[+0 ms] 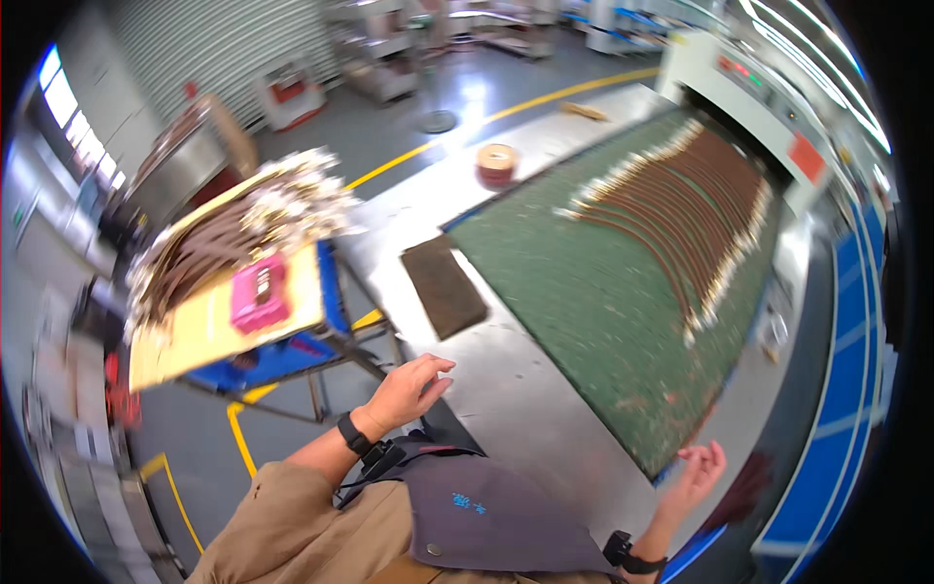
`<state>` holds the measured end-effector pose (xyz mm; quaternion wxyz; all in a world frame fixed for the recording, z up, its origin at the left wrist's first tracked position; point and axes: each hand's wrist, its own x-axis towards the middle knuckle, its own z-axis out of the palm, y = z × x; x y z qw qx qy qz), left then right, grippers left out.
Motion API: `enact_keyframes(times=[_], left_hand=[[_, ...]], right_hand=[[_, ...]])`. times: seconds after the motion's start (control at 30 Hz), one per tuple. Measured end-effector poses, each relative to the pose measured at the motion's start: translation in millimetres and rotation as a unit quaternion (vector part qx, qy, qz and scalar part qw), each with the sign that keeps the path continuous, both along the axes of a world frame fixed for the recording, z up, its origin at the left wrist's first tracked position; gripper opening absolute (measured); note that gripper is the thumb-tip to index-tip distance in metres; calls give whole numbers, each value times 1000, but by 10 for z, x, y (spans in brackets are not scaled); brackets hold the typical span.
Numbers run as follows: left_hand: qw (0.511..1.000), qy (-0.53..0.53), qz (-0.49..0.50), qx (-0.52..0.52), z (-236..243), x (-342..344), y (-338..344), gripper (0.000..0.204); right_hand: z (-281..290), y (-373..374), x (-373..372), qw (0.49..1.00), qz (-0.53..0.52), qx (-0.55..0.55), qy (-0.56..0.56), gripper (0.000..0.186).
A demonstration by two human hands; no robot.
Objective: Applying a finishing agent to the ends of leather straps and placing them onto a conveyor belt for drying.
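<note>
My left hand [411, 391] hovers over the near left edge of the steel table [516, 380]. Its fingers are loosely bent, the thumb stands apart, and nothing is in it. At the near right corner of the green belt [555, 282], my right hand [693, 479] is raised, fingers apart and holding nothing. A row of brown cables or hoses [681, 209] with whitish and brassy ends lies side by side on the belt, well beyond both hands. A dark flat pad [443, 287] rests on the steel beyond my left hand.
A cart [229, 355] at the left bears a pile of similar brown pieces [219, 234] and a pink box [261, 292]. The belt runs into a white machine [769, 117] at the far right. A tape roll [496, 164] sits on the steel's far edge.
</note>
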<state>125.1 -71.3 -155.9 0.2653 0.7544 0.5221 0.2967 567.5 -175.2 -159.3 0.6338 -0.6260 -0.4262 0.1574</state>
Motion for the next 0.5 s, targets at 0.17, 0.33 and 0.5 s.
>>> enact_keyframes(times=[0.17, 0.33, 0.5], left_hand=[[948, 68, 149, 274, 705, -1055, -559, 25], [822, -107, 487, 275, 869, -2440, -1020, 18], [803, -170, 528, 219, 533, -3529, -962, 24]], right_hand=[[770, 698, -755, 977, 175, 105, -55, 20], [1477, 1186, -1996, 888, 323, 269, -188, 39], [2284, 1421, -3247, 756, 406, 390, -333, 44]])
